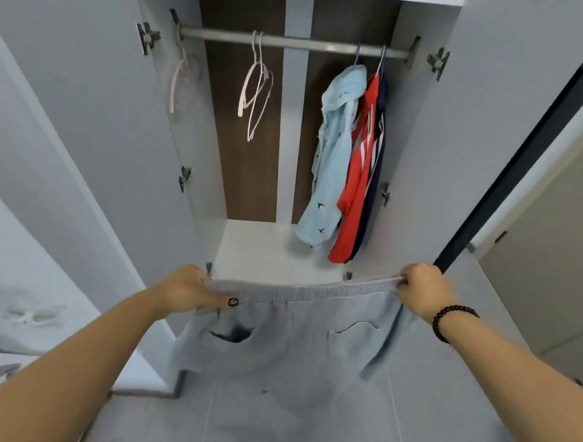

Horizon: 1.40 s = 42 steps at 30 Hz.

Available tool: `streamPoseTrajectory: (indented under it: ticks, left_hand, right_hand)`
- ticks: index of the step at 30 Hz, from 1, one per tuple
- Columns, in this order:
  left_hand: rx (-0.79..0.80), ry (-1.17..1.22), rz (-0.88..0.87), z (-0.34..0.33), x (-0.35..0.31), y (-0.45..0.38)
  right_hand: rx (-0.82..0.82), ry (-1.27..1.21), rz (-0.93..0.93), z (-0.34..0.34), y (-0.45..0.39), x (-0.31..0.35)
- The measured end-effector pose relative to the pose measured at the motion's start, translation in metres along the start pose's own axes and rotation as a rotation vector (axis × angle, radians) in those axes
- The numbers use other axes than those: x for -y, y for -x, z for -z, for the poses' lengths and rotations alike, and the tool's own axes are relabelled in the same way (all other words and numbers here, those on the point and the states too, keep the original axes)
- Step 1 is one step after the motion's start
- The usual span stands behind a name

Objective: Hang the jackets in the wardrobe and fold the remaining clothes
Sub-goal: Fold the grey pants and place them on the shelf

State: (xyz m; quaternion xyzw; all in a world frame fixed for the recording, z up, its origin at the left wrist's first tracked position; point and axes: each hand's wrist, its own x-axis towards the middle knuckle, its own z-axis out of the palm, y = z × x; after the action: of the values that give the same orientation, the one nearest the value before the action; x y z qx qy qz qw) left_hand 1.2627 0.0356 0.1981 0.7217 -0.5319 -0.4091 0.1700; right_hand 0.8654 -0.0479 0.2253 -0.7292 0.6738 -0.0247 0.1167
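while both arms reach forward, the scene reads as follows:

left hand: the left hand (188, 288) sits at about 8 o'clock from the frame centre, fingers curled over one end of the waistband, dark-painted thumbnail on top of the cloth; clamped on the shorts.

right hand: the right hand (422, 285) sits at about 4 o'clock, pinching the other end of the waistband in a closed fist; a dark bead bracelet (449, 321) circles its wrist.

shorts: grey shorts (286, 343) hang spread between the two hands, waistband stretched taut, two patch pockets facing the camera, the cloth dropping toward 6 o'clock above the tiled floor (270, 431).

wardrobe: the wardrobe (283, 247) stands open straight ahead at 12 o'clock, both doors swung wide, a metal rail (294, 44) across the top.

hung clothes: at about 1 o'clock on the rail hang a pale blue jacket (335, 148) with small dark bird prints, a red jacket (357, 177) with white stripes touching it, and a navy jacket (379, 137) behind the red one.

hangers: bare pale hangers (255, 85) hang at about 11 o'clock on the rail, well apart from the jackets; one more hanger (181, 80) hangs near the rail's left end.

bed: a white bed (21, 313) lies at 9 o'clock.
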Motion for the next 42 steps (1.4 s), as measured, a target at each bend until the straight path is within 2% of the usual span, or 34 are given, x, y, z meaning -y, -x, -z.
streamPoseTrajectory:
  ticks: [2,4,10,12,15,19,22,25,29,33,36,39,42]
  left_hand:
    - [0.120,-0.153,-0.075,-0.021,0.005,-0.006]
    - [0.166,-0.239,-0.130,-0.039,0.013,-0.009]
    - [-0.027,-0.136,-0.083,-0.071,0.038,-0.006]
    - [-0.071,-0.053,-0.044,-0.083,0.037,-0.004]
    - [-0.092,0.163,0.046,-0.101,0.034,-0.002]
    - [-0.052,0.454,0.183,-0.124,0.020,0.003]
    - [-0.078,0.633,0.242,-0.140,0.000,0.010]
    - [-0.002,0.730,0.197,-0.153,-0.022,0.019]
    - [0.119,0.607,0.067,-0.163,-0.043,0.032]
    - [0.239,0.423,-0.081,-0.167,-0.060,0.039]
    - [0.241,0.226,-0.188,-0.171,-0.071,0.044]
    - [0.160,0.005,-0.229,-0.179,-0.077,0.049]
    - [0.078,-0.097,-0.294,-0.196,-0.085,0.055]
  right_hand:
    - [0.021,0.013,-0.045,-0.014,0.006,-0.008]
    - [0.056,0.053,-0.069,-0.023,0.012,-0.020]
    - [0.125,0.202,-0.005,-0.044,0.038,-0.070]
    - [0.163,0.191,-0.041,-0.053,0.042,-0.079]
    - [0.212,0.016,-0.221,-0.065,0.039,-0.080]
    - [0.292,-0.170,-0.425,-0.072,0.032,-0.072]
    - [0.367,-0.287,-0.458,-0.072,0.035,-0.057]
    - [0.361,-0.420,-0.431,-0.074,0.045,-0.035]
    - [0.406,-0.781,-0.422,-0.076,0.066,-0.006]
    - [0.553,-1.177,-0.421,-0.074,0.077,0.023]
    - [0.632,-1.193,-0.357,-0.068,0.079,0.030]
    - [0.645,-1.207,-0.314,-0.063,0.081,0.023]
    - [0.615,-1.103,-0.251,-0.062,0.085,0.012]
